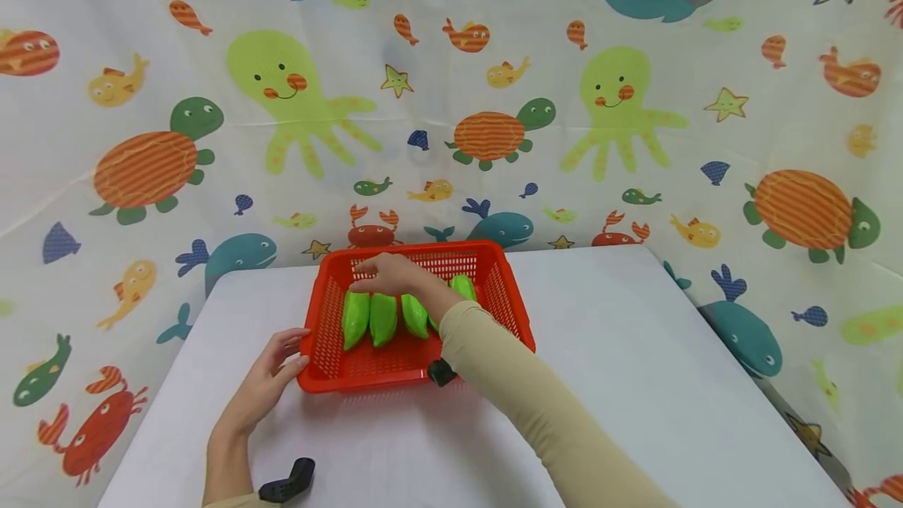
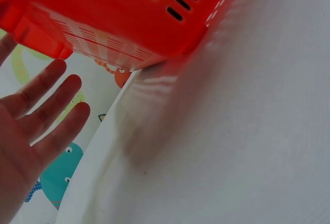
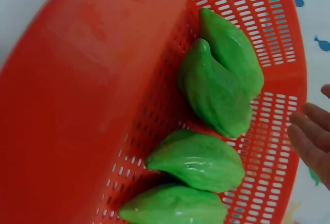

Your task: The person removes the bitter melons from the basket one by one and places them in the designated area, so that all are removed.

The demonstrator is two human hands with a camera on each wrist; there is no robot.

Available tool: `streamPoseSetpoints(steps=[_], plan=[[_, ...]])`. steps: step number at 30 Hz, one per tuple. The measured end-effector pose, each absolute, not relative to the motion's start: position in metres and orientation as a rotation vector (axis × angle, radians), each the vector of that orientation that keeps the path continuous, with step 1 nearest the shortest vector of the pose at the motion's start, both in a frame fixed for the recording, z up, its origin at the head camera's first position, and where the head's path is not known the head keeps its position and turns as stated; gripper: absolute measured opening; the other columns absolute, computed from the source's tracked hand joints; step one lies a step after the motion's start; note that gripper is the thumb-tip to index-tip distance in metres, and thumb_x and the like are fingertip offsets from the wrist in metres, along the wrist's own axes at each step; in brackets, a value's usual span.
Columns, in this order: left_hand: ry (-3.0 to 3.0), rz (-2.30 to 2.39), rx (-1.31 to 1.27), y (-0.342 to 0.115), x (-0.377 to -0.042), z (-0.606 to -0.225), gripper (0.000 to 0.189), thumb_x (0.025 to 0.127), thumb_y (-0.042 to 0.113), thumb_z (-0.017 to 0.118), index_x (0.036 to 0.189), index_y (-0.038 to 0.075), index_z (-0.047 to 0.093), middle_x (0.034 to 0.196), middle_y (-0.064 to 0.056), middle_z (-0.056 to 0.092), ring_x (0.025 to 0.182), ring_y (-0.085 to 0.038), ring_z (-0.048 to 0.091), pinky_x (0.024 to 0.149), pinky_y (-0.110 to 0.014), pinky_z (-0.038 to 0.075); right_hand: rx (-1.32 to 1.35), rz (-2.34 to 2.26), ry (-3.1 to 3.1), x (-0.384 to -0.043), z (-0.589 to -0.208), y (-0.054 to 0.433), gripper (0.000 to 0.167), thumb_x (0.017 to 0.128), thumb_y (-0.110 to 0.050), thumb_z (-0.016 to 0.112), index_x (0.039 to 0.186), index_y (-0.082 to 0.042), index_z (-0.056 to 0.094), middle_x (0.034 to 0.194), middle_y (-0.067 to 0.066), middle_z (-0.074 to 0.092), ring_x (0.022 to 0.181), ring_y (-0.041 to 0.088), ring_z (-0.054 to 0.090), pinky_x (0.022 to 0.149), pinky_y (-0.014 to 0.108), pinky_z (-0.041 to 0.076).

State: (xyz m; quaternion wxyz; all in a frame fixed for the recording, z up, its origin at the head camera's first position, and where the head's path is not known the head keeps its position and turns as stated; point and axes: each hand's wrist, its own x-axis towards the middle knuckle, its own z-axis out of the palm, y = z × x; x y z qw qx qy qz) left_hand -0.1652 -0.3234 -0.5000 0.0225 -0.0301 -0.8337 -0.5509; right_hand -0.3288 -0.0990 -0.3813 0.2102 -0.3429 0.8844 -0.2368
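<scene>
A red plastic basket (image 1: 367, 381) with slotted walls holds several glossy green, pointed, ridged fruits (image 1: 383, 318) lying in a row. My left hand (image 1: 264, 379) is at the basket's left rim, thumb and fingertips against or very close to it. In the left wrist view, the fingers of that hand (image 2: 18, 141) are spread and fairly straight beside the basket wall. Over the back left of the basket, my right hand (image 1: 386, 274) hovers above the fruits with fingers extended, holding nothing. Its forearm hides part of the right-hand fruits.
The basket stands on a white table (image 1: 607, 351) at its back edge. Behind and at the sides hangs a white curtain (image 1: 423, 210) printed with sea animals. Black straps with small devices (image 1: 288, 483) sit at the wrists.
</scene>
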Motion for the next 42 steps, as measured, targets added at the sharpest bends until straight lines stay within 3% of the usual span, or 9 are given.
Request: streamPoseSetpoints(steps=[15, 23, 28, 34, 42], plan=[[-2.570, -1.685, -0.100, -0.324, -0.166, -0.507, 0.052, 0.100, 0.031, 0.055, 0.143, 0.010, 0.036, 0.144, -0.015, 0.041, 0.132, -0.036, 0.037, 0.100, -0.064, 0.040, -0.929, -0.588, 2.417, -0.334, -0.399, -0.104, 0.056, 0.096, -0.038, 0.061, 0.145, -0.014, 0.048, 0.146, 0.003, 0.049, 0.137, 0.022, 0.040, 0.110, 0.035, 0.036], [-2.561, -1.716, -0.097, -0.324, -0.165, -0.505, 0.051, 0.099, 0.030, 0.056, 0.143, 0.012, 0.037, 0.144, -0.016, 0.041, 0.133, -0.037, 0.036, 0.100, -0.065, 0.039, -0.951, -0.612, 2.391, -0.338, -0.401, -0.110, 0.057, 0.095, -0.035, 0.064, 0.145, -0.014, 0.048, 0.143, 0.006, 0.052, 0.131, 0.022, 0.046, 0.108, 0.036, 0.039], [-2.552, -1.733, -0.099, -0.323, -0.163, -0.504, 0.051, 0.099, 0.029, 0.056, 0.143, 0.011, 0.037, 0.144, -0.017, 0.042, 0.133, -0.038, 0.037, 0.098, -0.061, 0.044, -0.944, -0.627, 2.389, -0.339, -0.399, -0.113, 0.057, 0.096, -0.033, 0.063, 0.146, -0.011, 0.046, 0.141, 0.011, 0.054, 0.130, 0.023, 0.048, 0.107, 0.037, 0.040], [-2.545, -1.755, -0.079, -0.325, -0.163, -0.506, 0.051, 0.099, 0.031, 0.057, 0.143, 0.014, 0.037, 0.144, -0.016, 0.042, 0.134, -0.038, 0.036, 0.098, -0.061, 0.044, -0.939, -0.534, 2.375, -0.342, -0.402, -0.120, 0.057, 0.096, -0.037, 0.061, 0.145, -0.012, 0.047, 0.146, 0.006, 0.049, 0.138, 0.024, 0.039, 0.112, 0.038, 0.034], [-2.532, -1.757, -0.114, -0.325, -0.163, -0.504, 0.050, 0.099, 0.029, 0.057, 0.143, 0.013, 0.039, 0.143, -0.015, 0.043, 0.133, -0.037, 0.037, 0.099, -0.062, 0.042, -0.936, -0.514, 2.441, -0.346, -0.398, -0.127, 0.055, 0.096, -0.039, 0.061, 0.144, -0.014, 0.050, 0.145, 0.004, 0.051, 0.136, 0.023, 0.041, 0.110, 0.037, 0.037]])
